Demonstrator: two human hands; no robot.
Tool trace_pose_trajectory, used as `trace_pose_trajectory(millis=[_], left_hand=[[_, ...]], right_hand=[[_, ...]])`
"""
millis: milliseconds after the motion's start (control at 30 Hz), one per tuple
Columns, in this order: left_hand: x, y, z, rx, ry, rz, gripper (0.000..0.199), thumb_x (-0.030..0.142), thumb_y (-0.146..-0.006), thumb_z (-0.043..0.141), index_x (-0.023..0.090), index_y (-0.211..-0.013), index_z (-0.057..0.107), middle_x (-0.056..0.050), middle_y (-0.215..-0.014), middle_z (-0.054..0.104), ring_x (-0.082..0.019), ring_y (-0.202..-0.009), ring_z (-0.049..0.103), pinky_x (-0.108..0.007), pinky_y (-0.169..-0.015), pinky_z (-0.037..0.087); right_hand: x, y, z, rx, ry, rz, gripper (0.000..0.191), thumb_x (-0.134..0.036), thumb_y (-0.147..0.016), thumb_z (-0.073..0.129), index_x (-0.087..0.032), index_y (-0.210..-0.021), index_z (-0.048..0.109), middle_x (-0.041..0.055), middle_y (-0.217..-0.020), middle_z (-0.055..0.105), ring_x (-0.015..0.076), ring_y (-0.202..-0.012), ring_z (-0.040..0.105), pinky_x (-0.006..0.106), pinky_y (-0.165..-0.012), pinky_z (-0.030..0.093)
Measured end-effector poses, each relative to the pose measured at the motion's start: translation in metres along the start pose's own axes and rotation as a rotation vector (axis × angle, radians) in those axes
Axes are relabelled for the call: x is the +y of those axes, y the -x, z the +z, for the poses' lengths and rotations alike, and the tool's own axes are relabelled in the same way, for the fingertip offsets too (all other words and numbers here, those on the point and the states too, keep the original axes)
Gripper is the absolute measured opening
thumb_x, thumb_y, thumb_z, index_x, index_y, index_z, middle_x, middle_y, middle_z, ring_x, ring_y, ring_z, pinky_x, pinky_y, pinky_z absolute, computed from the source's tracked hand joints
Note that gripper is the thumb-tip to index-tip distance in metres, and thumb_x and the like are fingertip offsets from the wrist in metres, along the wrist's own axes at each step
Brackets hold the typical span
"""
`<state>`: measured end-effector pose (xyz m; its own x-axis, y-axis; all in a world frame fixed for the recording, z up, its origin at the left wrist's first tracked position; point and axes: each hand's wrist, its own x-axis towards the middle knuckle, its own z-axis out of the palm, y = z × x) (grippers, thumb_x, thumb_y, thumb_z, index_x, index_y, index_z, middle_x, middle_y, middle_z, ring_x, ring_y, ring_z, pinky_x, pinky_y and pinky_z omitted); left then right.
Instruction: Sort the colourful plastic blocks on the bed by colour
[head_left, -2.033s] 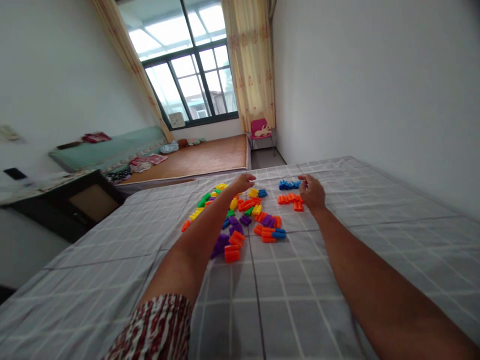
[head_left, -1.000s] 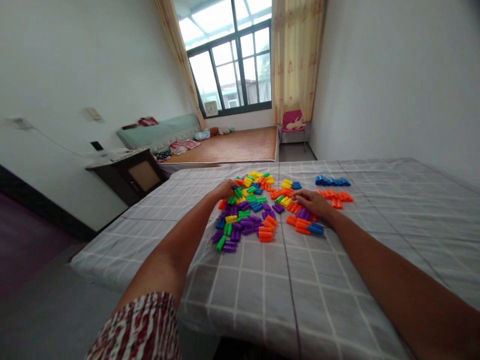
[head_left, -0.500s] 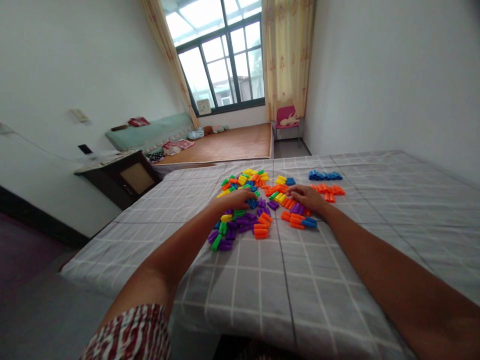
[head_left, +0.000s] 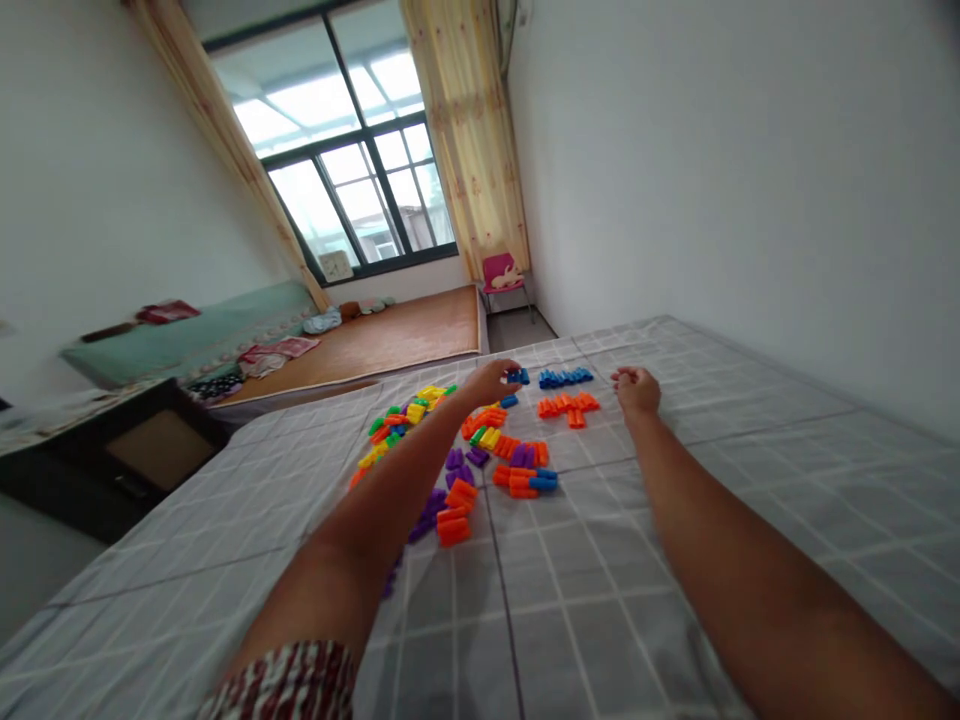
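My left hand (head_left: 487, 386) is closed around a blue plastic building piece (head_left: 514, 377), just left of a row of blue pieces (head_left: 565, 378). My right hand (head_left: 639, 390) hovers to the right of that row, its fingers curled in; whether it holds anything cannot be made out. Below the blue row lie joined orange pieces (head_left: 568, 406). Nearer to me is a cluster of orange and blue pieces (head_left: 525, 482), with purple pieces (head_left: 523, 456) above it. The mixed-colour pile (head_left: 405, 420) is partly hidden behind my left forearm.
A grey checked cloth (head_left: 600, 560) covers the surface under the pieces. White wall (head_left: 712, 170) runs along the right. Beyond stand a low bed (head_left: 390, 340), a pink chair (head_left: 501, 272) and, at left, a dark cabinet (head_left: 112, 460).
My left hand has moved from the mixed pile to beside the blue row, carrying a blue piece. The right hand has left the orange pieces and moved right. The view has swung right.
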<state>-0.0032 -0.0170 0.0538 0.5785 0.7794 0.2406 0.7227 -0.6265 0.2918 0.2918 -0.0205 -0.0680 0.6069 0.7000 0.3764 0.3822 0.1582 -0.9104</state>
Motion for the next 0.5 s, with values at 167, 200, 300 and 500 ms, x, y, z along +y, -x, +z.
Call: trace_pose_trajectory(millis=[167,200,300,500], left_hand=[[0.027,-0.076,0.048,0.003,-0.064,-0.014,0.043,0.025,-0.074,0.065,0.020,-0.117,0.064,-0.007,-0.117,0.066,-0.022,-0.109,0.060,-0.033,-0.098,0.045],[0.031,-0.085,0.056,-0.005,-0.078,-0.042,0.043,0.025,-0.074,0.065,0.021,-0.117,0.065,-0.007,-0.118,0.066,-0.023,-0.110,0.059,-0.034,-0.098,0.045],[0.038,-0.105,0.075,-0.025,-0.098,-0.101,0.041,0.027,-0.074,0.066,0.023,-0.114,0.066,-0.008,-0.117,0.066,-0.027,-0.110,0.059,-0.038,-0.096,0.045],[0.045,-0.125,0.095,-0.022,-0.093,-0.096,0.044,0.036,-0.079,0.063,0.023,-0.120,0.062,-0.007,-0.119,0.066,-0.024,-0.111,0.058,-0.034,-0.096,0.045]], right_hand=[[-0.005,0.006,0.009,-0.014,0.046,-0.027,0.029,-0.024,-0.076,0.042,-0.016,-0.093,0.064,0.0067,-0.084,0.073,0.0185,-0.072,0.066,0.033,-0.076,0.050],[-0.007,0.006,0.010,-0.005,0.039,-0.019,0.029,-0.024,-0.076,0.042,-0.017,-0.093,0.064,0.0069,-0.085,0.073,0.0187,-0.073,0.066,0.033,-0.076,0.050],[-0.009,0.004,0.012,0.042,-0.009,0.036,0.029,-0.024,-0.076,0.042,-0.016,-0.094,0.064,0.0078,-0.085,0.073,0.0188,-0.074,0.066,0.032,-0.076,0.049],[-0.005,-0.001,0.015,0.171,-0.072,0.066,0.028,-0.023,-0.075,0.042,-0.016,-0.091,0.063,0.0078,-0.082,0.072,0.0188,-0.069,0.065,0.031,-0.071,0.049]])
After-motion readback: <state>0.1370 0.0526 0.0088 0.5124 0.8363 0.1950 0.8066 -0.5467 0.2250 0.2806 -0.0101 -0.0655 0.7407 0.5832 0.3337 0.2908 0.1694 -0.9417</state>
